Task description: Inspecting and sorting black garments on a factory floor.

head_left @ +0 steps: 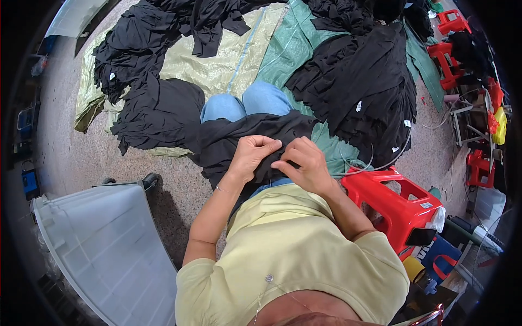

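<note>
A black garment (228, 142) lies across my lap, over blue jeans (223, 107) that show at the knees. My left hand (254, 155) is closed in a pinch at the cloth, thumb and forefinger tips together. Close beside it on the right, my right hand (305, 163) has its fingers curled and its thumb pointing left, gripping the same garment. A small gap separates the two hands. The exact bit of fabric between the fingertips is too small and dark to tell.
Heaps of black garments (359, 81) lie ahead on green and cream woven sheets (217, 65). A red plastic stool (380, 190) stands at my right, with a dark phone (421, 236) by it. To my left is a large whitish wheeled bin (103, 233). More red stools (447, 65) line the far right.
</note>
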Motion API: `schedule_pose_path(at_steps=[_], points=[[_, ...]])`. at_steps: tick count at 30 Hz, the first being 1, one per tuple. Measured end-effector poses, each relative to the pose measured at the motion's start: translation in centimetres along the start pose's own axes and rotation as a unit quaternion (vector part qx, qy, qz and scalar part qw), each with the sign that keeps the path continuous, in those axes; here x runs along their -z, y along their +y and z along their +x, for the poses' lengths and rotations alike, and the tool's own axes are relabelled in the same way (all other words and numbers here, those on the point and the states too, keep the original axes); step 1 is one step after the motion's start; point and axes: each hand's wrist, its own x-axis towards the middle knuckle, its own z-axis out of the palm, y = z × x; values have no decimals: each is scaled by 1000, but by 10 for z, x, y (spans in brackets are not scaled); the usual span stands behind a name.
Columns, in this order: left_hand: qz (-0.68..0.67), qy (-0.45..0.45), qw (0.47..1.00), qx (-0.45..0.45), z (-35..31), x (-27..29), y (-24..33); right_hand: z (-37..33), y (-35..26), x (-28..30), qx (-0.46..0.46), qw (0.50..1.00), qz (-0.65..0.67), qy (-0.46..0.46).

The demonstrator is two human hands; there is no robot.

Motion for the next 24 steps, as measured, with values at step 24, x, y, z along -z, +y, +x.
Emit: schedule_pose_path(at_steps=[24], points=[[98, 149, 929, -324, -11, -29, 43, 40, -34, 14, -67, 995, 66, 31]])
